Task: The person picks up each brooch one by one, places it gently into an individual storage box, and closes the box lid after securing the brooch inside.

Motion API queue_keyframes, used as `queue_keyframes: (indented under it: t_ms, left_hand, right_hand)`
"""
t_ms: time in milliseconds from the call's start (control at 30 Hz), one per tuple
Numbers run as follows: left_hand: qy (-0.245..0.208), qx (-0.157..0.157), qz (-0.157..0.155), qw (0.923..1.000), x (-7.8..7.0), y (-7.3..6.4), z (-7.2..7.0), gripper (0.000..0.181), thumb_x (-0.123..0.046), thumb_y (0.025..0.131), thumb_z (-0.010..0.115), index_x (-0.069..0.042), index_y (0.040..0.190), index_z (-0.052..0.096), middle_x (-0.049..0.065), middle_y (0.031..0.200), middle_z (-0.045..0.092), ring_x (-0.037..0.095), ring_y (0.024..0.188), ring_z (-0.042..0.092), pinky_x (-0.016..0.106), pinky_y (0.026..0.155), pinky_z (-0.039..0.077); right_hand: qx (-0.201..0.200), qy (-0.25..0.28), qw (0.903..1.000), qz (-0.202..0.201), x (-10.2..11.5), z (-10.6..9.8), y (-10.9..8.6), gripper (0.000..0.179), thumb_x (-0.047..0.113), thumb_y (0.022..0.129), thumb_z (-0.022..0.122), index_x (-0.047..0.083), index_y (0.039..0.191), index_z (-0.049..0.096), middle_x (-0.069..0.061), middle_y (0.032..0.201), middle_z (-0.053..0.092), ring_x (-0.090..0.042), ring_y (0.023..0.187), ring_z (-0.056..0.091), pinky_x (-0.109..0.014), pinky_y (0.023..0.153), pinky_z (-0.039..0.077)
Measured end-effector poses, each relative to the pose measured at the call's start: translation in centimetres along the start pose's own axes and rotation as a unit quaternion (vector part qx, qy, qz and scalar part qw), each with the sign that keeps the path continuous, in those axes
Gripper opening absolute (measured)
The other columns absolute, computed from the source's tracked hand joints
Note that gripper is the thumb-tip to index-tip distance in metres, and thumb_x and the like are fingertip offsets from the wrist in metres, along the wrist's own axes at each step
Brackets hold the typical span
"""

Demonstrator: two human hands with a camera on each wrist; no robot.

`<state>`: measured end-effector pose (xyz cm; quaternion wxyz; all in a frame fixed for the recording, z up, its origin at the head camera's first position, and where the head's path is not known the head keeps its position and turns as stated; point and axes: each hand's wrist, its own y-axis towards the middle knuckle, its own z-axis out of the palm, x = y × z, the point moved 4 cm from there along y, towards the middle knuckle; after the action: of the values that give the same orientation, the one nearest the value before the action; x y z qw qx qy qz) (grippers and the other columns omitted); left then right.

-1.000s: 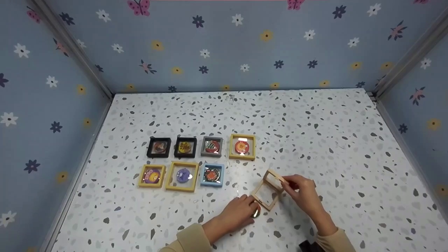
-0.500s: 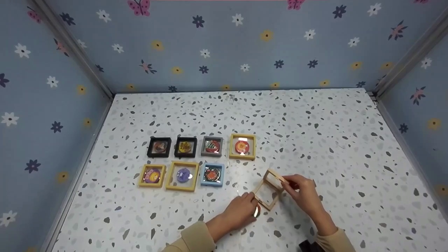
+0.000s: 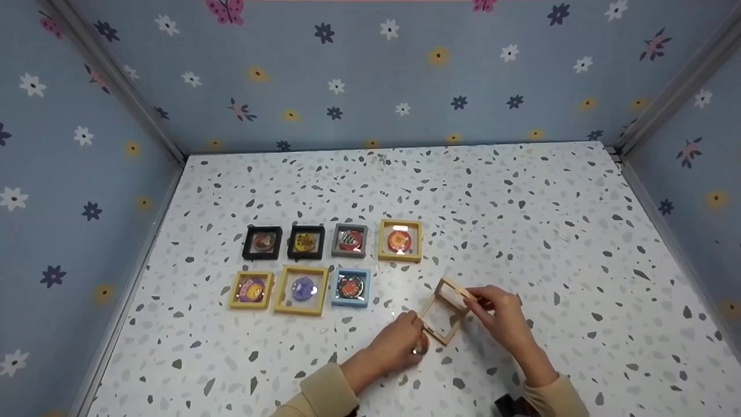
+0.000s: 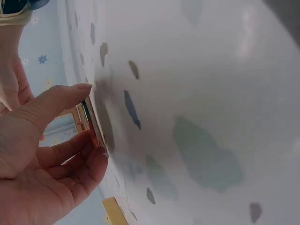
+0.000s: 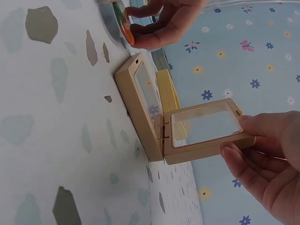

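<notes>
My left hand point(image 3: 393, 346) pinches a shiny round badge point(image 3: 424, 344) by its edge, between thumb and fingers, low over the speckled tabletop. Green and orange show on the badge point(image 5: 123, 23) in the right wrist view. Just to its right, a light wooden-coloured hinged display frame point(image 3: 447, 339) stands with one half on the table and the other half raised. My right hand point(image 3: 502, 318) holds the raised half point(image 5: 204, 151) by its free edge, thumb on one face and fingers on the other. Both halves have clear windows, with nothing between them.
Closed display frames with round badges inside lie in two rows to the left: black ones point(image 3: 262, 256), a grey one point(image 3: 349, 255), yellow ones point(image 3: 400, 259) and a light blue one point(image 3: 350, 303). Flower-patterned panels point(image 3: 370, 69) enclose the table at the back and sides.
My left hand has lifted the badge's edge and tilted it, shifting slightly away from me beside the frame. The right hand and the hinged frame stay as they were.
</notes>
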<state>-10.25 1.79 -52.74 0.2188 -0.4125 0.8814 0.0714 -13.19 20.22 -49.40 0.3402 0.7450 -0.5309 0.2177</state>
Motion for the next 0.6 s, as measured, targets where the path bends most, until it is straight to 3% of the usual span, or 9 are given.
queue_keyframes:
  t_ms: [400, 600]
  left_hand:
    - [-0.045, -0.075, -0.031, 0.9957, -0.5, 1.3, -1.7, 0.037, -0.021, 0.068, 0.075, -0.004, 0.094, 0.055, 0.001, 0.089, 0.046, 0.013, 0.081, 0.045, 0.023, 0.071, 0.042]
    - [-0.068, -0.087, -0.054, 0.9924, -0.8, 2.6, -1.7, 0.037, -0.02, 0.069, 0.075, -0.003, 0.096, 0.057, 0.002, 0.091, 0.047, 0.014, 0.083, 0.046, 0.024, 0.071, 0.042]
  right_hand:
    - [-0.021, 0.016, 0.9996, -0.012, 0.0, -0.1, -0.1, 0.012, 0.01, 0.078, 0.066, 0.007, 0.09, 0.068, 0.006, 0.079, 0.062, -0.006, 0.067, 0.058, -0.023, 0.057, 0.05]
    - [-0.028, 0.027, 0.9992, -0.007, 0.0, -0.2, -0.1, 0.012, 0.009, 0.079, 0.065, 0.006, 0.09, 0.068, 0.002, 0.079, 0.063, -0.006, 0.068, 0.059, -0.022, 0.056, 0.05]
